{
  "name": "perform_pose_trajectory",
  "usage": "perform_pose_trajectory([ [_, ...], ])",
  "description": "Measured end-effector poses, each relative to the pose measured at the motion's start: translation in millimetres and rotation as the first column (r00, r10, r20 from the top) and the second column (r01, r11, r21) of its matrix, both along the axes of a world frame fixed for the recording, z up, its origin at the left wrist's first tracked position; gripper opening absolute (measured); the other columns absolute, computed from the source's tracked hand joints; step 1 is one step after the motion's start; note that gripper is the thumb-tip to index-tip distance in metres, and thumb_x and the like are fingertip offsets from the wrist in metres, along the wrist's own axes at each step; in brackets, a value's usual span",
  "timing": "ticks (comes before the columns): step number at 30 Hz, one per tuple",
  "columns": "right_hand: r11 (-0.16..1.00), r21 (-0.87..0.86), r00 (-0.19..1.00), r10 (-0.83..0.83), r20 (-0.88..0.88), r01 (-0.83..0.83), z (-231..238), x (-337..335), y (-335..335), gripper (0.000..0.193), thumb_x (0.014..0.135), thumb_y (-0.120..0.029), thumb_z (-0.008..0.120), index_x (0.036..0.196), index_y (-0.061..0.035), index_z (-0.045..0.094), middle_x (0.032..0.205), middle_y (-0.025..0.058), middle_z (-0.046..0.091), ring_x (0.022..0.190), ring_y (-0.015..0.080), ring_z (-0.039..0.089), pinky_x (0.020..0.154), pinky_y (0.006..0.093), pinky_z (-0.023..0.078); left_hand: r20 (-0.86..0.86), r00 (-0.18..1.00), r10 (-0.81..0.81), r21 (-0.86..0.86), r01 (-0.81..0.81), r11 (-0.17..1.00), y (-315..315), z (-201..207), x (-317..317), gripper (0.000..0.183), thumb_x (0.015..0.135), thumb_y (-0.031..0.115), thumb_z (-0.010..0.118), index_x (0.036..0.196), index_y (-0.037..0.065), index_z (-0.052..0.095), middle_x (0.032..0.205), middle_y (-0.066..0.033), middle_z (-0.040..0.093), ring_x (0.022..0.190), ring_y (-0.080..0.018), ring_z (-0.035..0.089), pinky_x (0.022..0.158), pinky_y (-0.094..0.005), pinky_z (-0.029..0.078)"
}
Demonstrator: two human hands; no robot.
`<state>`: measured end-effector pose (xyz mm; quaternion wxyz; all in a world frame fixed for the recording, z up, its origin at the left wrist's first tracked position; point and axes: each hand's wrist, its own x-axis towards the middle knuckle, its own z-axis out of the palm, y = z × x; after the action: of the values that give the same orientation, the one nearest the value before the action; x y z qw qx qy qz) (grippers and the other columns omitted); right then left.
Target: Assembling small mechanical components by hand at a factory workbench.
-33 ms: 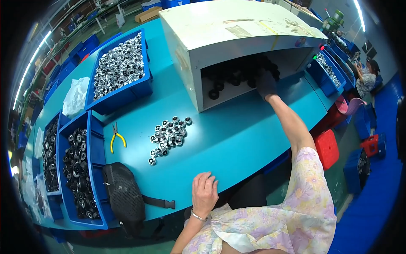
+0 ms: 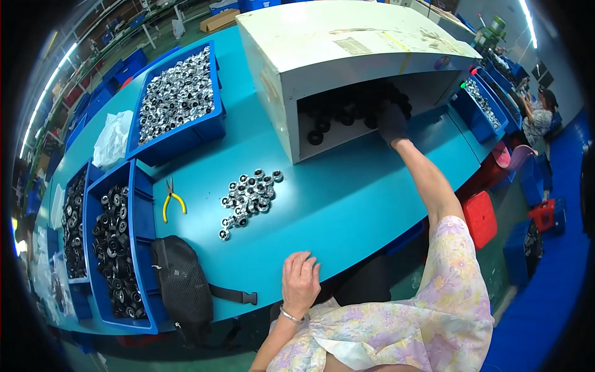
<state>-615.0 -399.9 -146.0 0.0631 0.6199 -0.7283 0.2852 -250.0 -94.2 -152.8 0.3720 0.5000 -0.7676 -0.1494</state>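
My right hand, in a dark glove, reaches into a white open-fronted box on the table. It is among several black wheel-like rings, and its fingers are lost in the shadow there. At the table's near edge my left hand rests with its fingers loosely stretched and nothing in them. Between that hand and the box's left side lies a loose pile of small silvery round parts with black centres.
Yellow-handled pliers lie left of the pile. A black mesh waist bag hangs over the near edge. Blue bins hold black wheels and silvery parts. A red stool stands at right; another person sits beyond.
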Motion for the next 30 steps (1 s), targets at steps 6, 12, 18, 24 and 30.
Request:
perform_pose_trajectory([
  [6,0.998,-0.068,0.986,0.012,0.168,0.0,18.3,3.6,16.8,0.019,0.086,-0.016,0.059,0.098,-0.002,0.064,0.098,0.0225,0.065,0.093,0.0379,0.062,0.08,0.0434,0.049,-0.022,1.0,0.001,-0.013,-0.001,1.0,3.4,0.4,-0.3,0.02,0.075,0.0,0.07,0.092,0.001,0.061,0.103,-0.0131,0.061,0.101,-0.0328,0.057,0.085,-0.0416,0.048],
  [12,0.91,-0.009,0.32,0.155,0.934,-0.415,11.2,59.0,84.1,0.011,0.089,-0.013,0.063,0.094,-0.0039,0.062,0.08,0.0069,0.061,0.061,0.0134,0.057,0.057,0.0265,0.049,-0.194,0.981,0.017,-0.011,-0.019,1.0,3.4,-0.6,4.9,0.028,0.077,-0.001,0.068,0.103,-0.001,0.058,0.103,-0.0162,0.062,0.097,-0.0373,0.057,0.085,-0.0421,0.048],
  [18,0.706,0.205,0.123,-0.166,0.979,-0.678,58.8,198.3,270.0,0.021,0.087,-0.023,0.064,0.091,-0.0036,0.057,0.073,0.003,0.057,0.059,0.0088,0.055,0.051,0.0245,0.044,-0.509,0.861,0.006,0.063,0.03,0.998,10.2,36.8,-10.6,0.051,0.096,0.025,0.054,0.137,-0.001,0.039,0.131,-0.0216,0.047,0.117,-0.0378,0.046,0.094,-0.0418,0.043],
  [24,0.588,0.113,-0.067,-0.275,0.959,-0.801,35.2,235.6,315.9,0.019,0.092,-0.022,0.061,0.092,-0.0034,0.06,0.078,0.0008,0.059,0.065,0.0068,0.055,0.06,0.0235,0.047,-0.465,0.845,0.265,0.18,-0.203,0.963,28.4,25.9,4.5,0.024,0.099,0.021,0.047,0.104,0.0,0.057,0.092,-0.0186,0.062,0.083,-0.0324,0.062,0.072,-0.0394,0.049],
  [30,0.627,0.169,0.42,0.276,0.865,-0.761,37.3,238.7,257.1,0.015,0.089,-0.012,0.06,0.096,0.0007,0.063,0.078,0.0047,0.063,0.067,0.0111,0.058,0.061,0.0261,0.046,-0.558,0.76,0.333,0.197,-0.269,0.943,38.5,16.0,39.8,0.039,0.102,0.027,0.042,0.073,0.002,0.05,0.054,-0.0054,0.053,0.045,-0.0121,0.05,0.045,-0.0266,0.038],
])
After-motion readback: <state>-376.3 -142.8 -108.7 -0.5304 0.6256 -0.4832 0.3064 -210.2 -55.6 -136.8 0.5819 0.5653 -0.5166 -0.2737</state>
